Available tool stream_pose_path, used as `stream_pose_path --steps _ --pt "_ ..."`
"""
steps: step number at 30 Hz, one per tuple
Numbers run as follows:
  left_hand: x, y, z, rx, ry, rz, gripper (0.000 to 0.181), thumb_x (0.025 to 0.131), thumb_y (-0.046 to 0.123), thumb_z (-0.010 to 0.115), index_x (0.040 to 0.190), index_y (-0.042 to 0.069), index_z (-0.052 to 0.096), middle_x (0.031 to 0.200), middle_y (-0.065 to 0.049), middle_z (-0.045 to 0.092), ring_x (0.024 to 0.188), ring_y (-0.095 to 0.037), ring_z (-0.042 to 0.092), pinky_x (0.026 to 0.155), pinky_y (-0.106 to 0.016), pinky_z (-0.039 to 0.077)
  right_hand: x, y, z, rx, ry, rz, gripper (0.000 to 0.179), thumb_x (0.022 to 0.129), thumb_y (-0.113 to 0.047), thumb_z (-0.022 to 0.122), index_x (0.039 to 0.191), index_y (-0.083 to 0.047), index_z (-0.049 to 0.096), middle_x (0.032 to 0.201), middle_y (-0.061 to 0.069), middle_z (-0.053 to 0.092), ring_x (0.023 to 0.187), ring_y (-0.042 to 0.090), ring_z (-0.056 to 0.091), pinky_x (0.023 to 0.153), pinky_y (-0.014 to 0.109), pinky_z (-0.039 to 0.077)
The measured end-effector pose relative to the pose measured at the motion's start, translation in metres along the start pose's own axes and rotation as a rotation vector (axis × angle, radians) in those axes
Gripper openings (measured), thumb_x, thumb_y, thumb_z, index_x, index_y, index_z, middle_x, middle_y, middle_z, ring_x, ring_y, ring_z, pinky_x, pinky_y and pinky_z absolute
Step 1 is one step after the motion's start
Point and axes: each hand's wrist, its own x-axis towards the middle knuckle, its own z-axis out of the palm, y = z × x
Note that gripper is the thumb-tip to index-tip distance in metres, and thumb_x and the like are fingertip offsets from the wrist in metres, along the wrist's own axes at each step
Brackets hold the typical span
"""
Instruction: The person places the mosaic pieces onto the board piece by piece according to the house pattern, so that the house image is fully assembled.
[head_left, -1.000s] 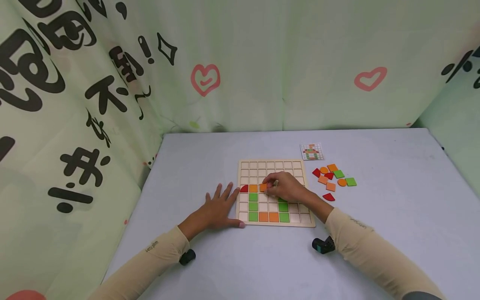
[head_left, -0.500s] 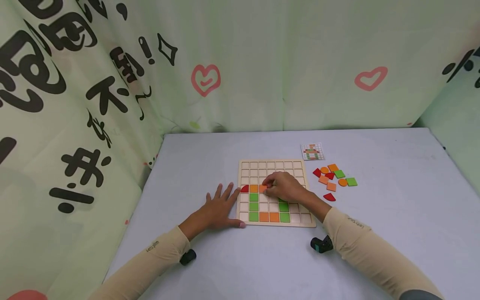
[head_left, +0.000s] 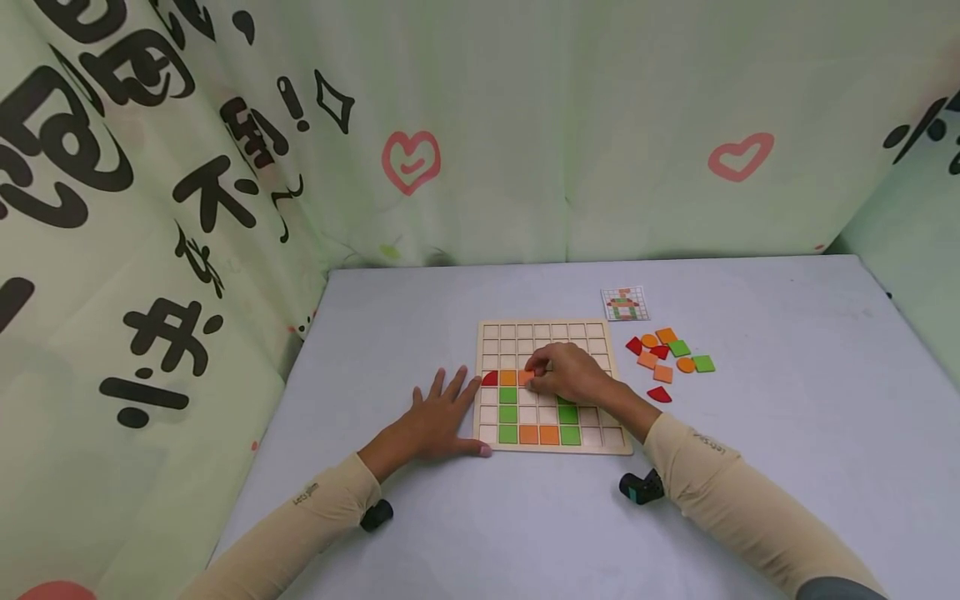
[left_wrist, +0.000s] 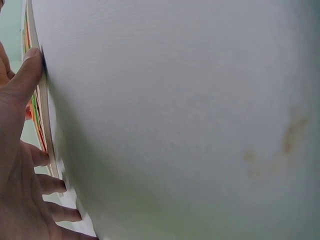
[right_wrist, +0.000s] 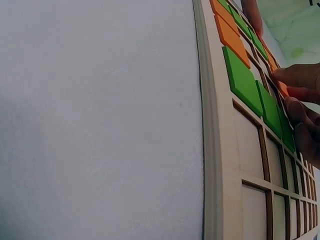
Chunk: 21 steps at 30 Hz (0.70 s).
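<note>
A wooden grid board [head_left: 552,452] lies on the table. Green tiles [head_left: 507,414] form two columns on it, with orange tiles [head_left: 549,435] between their lower ends. Further up, a red rounded tile [head_left: 490,378] and an orange square [head_left: 507,377] sit side by side. My right hand [head_left: 573,373] pinches another orange square tile [head_left: 526,378] at the cell beside them; its fingertips [right_wrist: 281,75] show at that tile in the right wrist view. With fingers spread, my left hand [head_left: 435,423] rests at the board's left edge, its thumb [left_wrist: 31,70] against the near corner.
Loose red, orange and green tiles [head_left: 662,374] lie right of the board. A small printed pattern card [head_left: 625,303] is behind them. A printed curtain [head_left: 510,167] hangs along the back and left of the white table [head_left: 780,358].
The orange square at my right fingertips has shifted very slightly left and settled level with the row beside it. My left hand stays in place.
</note>
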Motion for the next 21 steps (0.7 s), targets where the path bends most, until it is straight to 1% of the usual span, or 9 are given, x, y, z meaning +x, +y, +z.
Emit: stream_pose_path --steps 7,12,16,21 --pt "0.000 0.000 -0.001 -0.004 -0.005 0.000 0.115 0.076 0.080 0.064 0.163 0.022 0.015 0.170 -0.011 0.011 0.153 -0.048 0.011 0.109 -0.075 0.026 0.000 0.002 0.000 -0.023 -0.010 0.027 0.025 0.088 -0.025 0.078 0.109 -0.011 0.076 0.091 -0.002 0.069 0.080 0.013 0.057 0.073 0.030 0.046" --pt "-0.001 0.000 -0.001 -0.003 0.000 0.000 0.114 0.076 0.079 0.064 0.163 0.022 0.015 0.170 -0.011 0.011 0.153 -0.047 0.011 0.109 -0.075 0.026 -0.001 0.003 -0.002 -0.028 -0.007 0.015 0.027 0.087 -0.025 0.079 0.109 -0.011 0.075 0.090 -0.001 0.068 0.080 0.014 0.057 0.071 0.029 0.045" --pt "-0.002 0.001 -0.001 -0.006 0.008 0.002 0.115 0.076 0.079 0.064 0.163 0.022 0.016 0.170 -0.012 0.012 0.153 -0.048 0.012 0.108 -0.076 0.026 -0.006 0.003 -0.007 -0.019 -0.002 0.006 0.025 0.087 -0.024 0.078 0.108 -0.011 0.074 0.091 -0.001 0.068 0.082 0.016 0.056 0.073 0.030 0.044" --pt "-0.003 0.001 -0.001 -0.022 0.018 0.009 0.114 0.076 0.077 0.066 0.162 0.021 0.018 0.169 -0.012 0.013 0.153 -0.049 0.012 0.108 -0.076 0.026 -0.016 0.007 -0.016 -0.022 0.012 0.001 0.025 0.089 -0.024 0.076 0.110 -0.010 0.074 0.093 -0.001 0.069 0.086 0.018 0.055 0.075 0.031 0.045"
